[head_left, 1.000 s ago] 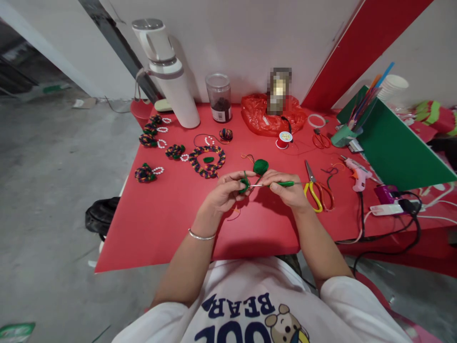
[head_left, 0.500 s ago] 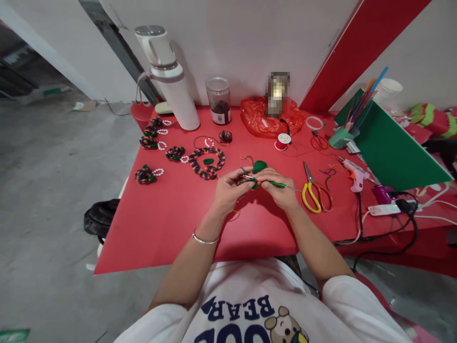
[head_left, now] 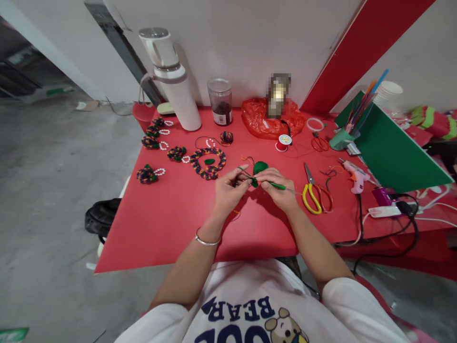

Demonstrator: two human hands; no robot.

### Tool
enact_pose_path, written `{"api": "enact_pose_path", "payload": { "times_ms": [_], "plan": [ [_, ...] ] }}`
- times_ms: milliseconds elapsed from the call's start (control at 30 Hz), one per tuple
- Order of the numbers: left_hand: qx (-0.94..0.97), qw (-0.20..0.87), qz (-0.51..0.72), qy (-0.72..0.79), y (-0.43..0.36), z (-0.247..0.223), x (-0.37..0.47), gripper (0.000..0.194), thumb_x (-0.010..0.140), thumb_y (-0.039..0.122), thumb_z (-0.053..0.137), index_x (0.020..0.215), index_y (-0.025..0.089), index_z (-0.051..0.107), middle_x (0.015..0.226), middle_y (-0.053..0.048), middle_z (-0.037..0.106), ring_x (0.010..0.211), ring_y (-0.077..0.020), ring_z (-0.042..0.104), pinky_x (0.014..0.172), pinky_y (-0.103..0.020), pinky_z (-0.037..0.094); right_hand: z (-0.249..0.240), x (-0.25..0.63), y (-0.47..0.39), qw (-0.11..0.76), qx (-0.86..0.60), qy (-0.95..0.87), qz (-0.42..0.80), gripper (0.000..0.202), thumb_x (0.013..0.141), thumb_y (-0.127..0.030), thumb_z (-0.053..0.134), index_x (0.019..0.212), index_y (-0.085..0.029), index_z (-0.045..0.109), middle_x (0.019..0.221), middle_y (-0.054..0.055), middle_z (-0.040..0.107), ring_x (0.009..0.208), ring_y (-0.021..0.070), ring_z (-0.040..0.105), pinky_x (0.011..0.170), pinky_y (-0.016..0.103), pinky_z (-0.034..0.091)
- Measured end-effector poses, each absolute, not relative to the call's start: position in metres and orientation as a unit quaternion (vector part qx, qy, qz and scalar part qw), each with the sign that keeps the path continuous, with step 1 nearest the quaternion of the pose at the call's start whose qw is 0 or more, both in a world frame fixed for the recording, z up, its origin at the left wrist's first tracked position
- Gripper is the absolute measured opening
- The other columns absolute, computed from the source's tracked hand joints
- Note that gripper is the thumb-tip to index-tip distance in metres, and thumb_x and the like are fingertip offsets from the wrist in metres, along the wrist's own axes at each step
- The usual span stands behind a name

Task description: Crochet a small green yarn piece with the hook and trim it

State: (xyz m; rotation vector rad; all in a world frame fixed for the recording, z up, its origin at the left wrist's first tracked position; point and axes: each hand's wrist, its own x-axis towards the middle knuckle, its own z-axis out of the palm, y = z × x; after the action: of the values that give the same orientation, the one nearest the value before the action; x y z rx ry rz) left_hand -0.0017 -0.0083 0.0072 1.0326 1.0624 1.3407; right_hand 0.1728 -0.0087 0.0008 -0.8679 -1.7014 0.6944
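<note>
1. Head view: the left hand (head_left: 232,189) pinches a small green yarn piece (head_left: 254,182) between thumb and fingers, a green strand running up over its forefinger.
2. The right hand (head_left: 280,191) closes its thumb and fingers around the green-handled hook (head_left: 277,185), whose thin rear end points right; the hook's tip is too small to make out at the yarn.
3. The green piece sits between the two hands, above the front half of the red table (head_left: 160,228).
4. Just beyond the fingers lies a green yarn ball (head_left: 260,167).
5. Right of the right hand are the scissors (head_left: 311,180), with one yellow and one red handle, blades pointing away; farther right lies a pink glue gun (head_left: 358,181).
6. Left of the yarn ball, a multicoloured braided strip (head_left: 194,166) forms a ring around a small green leaf-shaped piece (head_left: 209,162).
</note>
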Motion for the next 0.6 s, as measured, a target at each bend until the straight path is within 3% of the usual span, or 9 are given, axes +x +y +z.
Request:
{"api": "enact_pose_path", "payload": {
  "times_ms": [133,300,433,600],
  "plan": [
    [0.419,0.524,0.579,0.463,-0.011,0.008,0.004,0.041,0.066,0.018,0.081,0.107,0.015,0.078,0.071,0.000,0.072,0.061,-0.0109,0.061,0.059,-0.022,0.045,-0.001,0.168,-0.011,0.508,-0.372,-0.753,0.190,0.014,0.097,-0.035,0.065,0.101,-0.030,0.077,0.111,0.005,0.079,0.103,0.0229,0.070,0.097,0.047,0.053],
    [0.377,0.581,0.577,0.432,-0.010,0.005,0.004,0.047,0.065,0.025,0.085,0.110,0.015,0.078,0.073,-0.001,0.073,0.057,-0.0095,0.057,0.054,-0.022,0.042,-0.009,0.163,-0.014,0.500,-0.378,-0.771,0.110,0.015,0.097,-0.030,0.064,0.109,-0.031,0.075,0.120,0.007,0.077,0.109,0.0242,0.069,0.099,0.048,0.053],
    [0.337,0.640,0.558,0.407,-0.007,0.006,-0.002,0.050,0.063,0.029,0.089,0.110,0.015,0.077,0.062,0.003,0.065,0.043,-0.0040,0.041,0.044,-0.020,0.029,-0.011,0.161,-0.016,0.525,-0.369,-0.758,0.118,0.016,0.097,-0.033,0.065,0.112,-0.032,0.073,0.123,0.006,0.076,0.110,0.0240,0.068,0.100,0.048,0.051],
    [0.309,0.675,0.547,0.387,-0.004,0.009,-0.007,0.046,0.057,0.026,0.092,0.099,0.016,0.079,0.063,0.002,0.066,0.046,-0.0036,0.041,0.043,-0.019,0.026,-0.009,0.161,-0.016,0.548,-0.358,-0.740,0.155,0.016,0.099,-0.038,0.062,0.109,-0.033,0.073,0.115,0.005,0.078,0.107,0.0237,0.071,0.098,0.048,0.051]
  ]
}}
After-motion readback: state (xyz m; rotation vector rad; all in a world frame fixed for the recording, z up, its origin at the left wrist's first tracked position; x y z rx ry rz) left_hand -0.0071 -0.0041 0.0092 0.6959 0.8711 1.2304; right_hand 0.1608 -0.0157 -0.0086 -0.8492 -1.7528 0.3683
